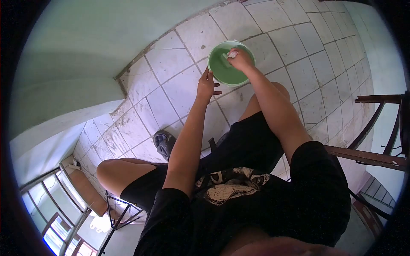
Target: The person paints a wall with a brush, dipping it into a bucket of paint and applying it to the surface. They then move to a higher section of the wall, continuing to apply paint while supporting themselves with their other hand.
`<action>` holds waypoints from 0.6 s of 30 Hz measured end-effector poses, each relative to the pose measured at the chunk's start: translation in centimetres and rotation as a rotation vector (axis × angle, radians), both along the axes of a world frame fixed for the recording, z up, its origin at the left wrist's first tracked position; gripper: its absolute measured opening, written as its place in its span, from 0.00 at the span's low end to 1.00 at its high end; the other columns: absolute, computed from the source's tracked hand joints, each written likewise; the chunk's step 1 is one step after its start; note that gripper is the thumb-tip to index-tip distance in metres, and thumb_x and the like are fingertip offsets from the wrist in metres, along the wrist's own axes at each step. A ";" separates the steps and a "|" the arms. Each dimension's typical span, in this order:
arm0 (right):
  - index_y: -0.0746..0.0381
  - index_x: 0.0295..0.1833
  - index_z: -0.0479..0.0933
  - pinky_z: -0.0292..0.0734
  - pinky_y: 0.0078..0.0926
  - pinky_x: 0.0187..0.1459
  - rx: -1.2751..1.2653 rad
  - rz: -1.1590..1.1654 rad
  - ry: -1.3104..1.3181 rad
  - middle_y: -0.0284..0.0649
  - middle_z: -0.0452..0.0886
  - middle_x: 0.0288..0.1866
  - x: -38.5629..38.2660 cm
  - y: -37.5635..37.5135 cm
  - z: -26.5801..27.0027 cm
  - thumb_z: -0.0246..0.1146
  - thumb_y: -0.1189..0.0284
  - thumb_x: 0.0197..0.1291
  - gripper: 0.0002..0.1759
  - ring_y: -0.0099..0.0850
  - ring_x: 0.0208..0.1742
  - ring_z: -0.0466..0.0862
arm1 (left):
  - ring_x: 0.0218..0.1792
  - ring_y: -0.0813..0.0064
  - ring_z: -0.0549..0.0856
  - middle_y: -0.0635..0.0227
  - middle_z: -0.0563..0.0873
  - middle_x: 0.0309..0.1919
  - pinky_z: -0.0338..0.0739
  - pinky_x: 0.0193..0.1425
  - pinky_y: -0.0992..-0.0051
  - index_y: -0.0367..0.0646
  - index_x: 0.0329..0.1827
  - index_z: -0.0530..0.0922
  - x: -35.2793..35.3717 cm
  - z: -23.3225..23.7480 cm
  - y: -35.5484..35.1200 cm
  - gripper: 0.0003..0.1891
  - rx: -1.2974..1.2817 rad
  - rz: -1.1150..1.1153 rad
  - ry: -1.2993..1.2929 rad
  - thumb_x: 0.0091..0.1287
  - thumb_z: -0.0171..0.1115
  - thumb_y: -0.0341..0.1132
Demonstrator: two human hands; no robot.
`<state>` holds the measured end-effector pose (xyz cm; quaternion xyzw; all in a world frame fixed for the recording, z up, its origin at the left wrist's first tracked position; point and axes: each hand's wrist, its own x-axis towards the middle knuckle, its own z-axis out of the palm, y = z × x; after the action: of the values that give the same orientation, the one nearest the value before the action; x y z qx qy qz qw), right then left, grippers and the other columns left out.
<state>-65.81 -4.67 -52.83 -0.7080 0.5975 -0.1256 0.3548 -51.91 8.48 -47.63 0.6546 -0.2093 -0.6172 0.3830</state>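
A light green bucket (210, 57) stands on the tiled floor in front of me, with green showing all across its inside. My right hand (240, 59) reaches over the rim into it, fingers closed around a small whitish, crumpled thing (232, 54) whose kind I cannot tell. Beside the bucket's near left side is my left hand (206, 88), its fingers spread apart and the upper fingertips right at the rim. The palm is turned toward the bucket, and nothing shows within its grasp.
White floor tiles (173, 68) with dirt marks surround the bucket. A pale green wall (115, 38) runs along the left. A dark sandal (163, 143) is on my foot between my knees. A brown metal frame (367, 155) stands at right, a black tripod-like stand (115, 217) at lower left.
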 end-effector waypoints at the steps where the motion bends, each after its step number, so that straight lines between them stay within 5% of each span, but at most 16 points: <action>1: 0.54 0.38 0.79 0.77 0.33 0.38 0.001 0.002 -0.003 0.41 0.82 0.35 0.1 0.2 0.3 0.67 0.67 0.45 0.12 0.37 0.36 0.83 | 0.43 0.59 0.81 0.58 0.68 0.62 0.85 0.33 0.64 0.50 0.72 0.55 0.1 0.0 0.0 0.27 0.001 0.002 -0.003 0.72 0.42 0.45; 6: 0.56 0.41 0.78 0.77 0.38 0.45 0.061 0.027 0.002 0.45 0.82 0.41 0.6 0.2 0.6 0.65 0.66 0.46 0.14 0.45 0.44 0.81 | 0.43 0.60 0.81 0.58 0.69 0.61 0.85 0.34 0.64 0.50 0.72 0.55 0.3 0.1 -0.1 0.26 0.014 -0.022 0.006 0.72 0.43 0.45; 16: 0.57 0.44 0.77 0.75 0.38 0.48 0.175 0.027 -0.037 0.46 0.81 0.44 0.5 -0.4 -1.1 0.64 0.65 0.47 0.17 0.44 0.47 0.80 | 0.40 0.61 0.82 0.58 0.67 0.62 0.85 0.34 0.65 0.51 0.72 0.54 0.2 0.3 -0.1 0.26 0.032 -0.037 0.015 0.72 0.42 0.46; 18: 0.57 0.38 0.78 0.77 0.33 0.38 0.036 0.002 -0.015 0.43 0.83 0.32 0.3 -0.2 -1.4 0.66 0.70 0.45 0.11 0.38 0.35 0.84 | 0.39 0.60 0.82 0.59 0.66 0.62 0.85 0.34 0.64 0.51 0.73 0.52 0.0 0.5 -0.1 0.27 0.005 -0.027 0.016 0.72 0.41 0.45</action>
<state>-65.46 -4.84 -54.23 -0.7012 0.5962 -0.1198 0.3722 -51.95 8.36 -47.11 0.6478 -0.2135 -0.6279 0.3747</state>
